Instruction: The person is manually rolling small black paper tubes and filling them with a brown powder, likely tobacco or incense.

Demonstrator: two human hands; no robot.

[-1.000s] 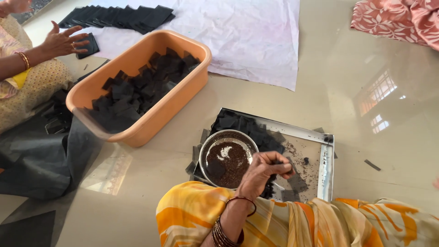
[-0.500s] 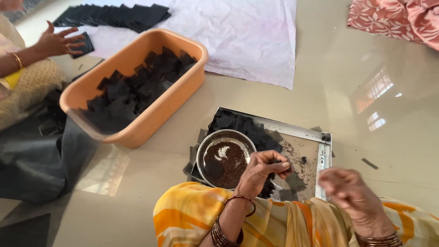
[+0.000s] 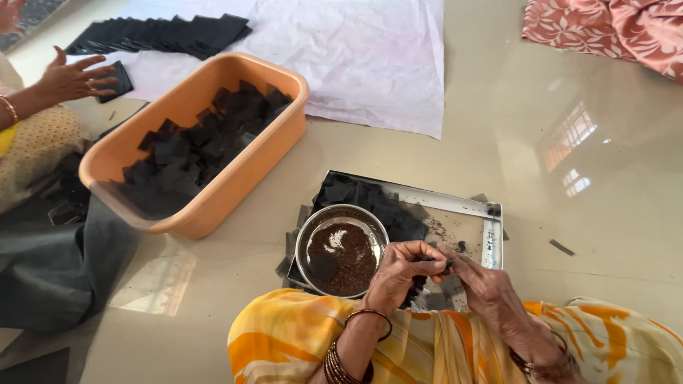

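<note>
Pinching one small black square (image 3: 442, 267) between both grips, left hand (image 3: 400, 274) and right hand (image 3: 484, 284) closed on it, I hold it over the metal tray's (image 3: 491, 235) near edge, beside the seed bowl (image 3: 341, 250)

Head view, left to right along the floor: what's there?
Co-worker's hand → orange tub of black squares → steel bowl of brown grains → left hand → right hand → metal tray's rim → red floral cloth.
</note>
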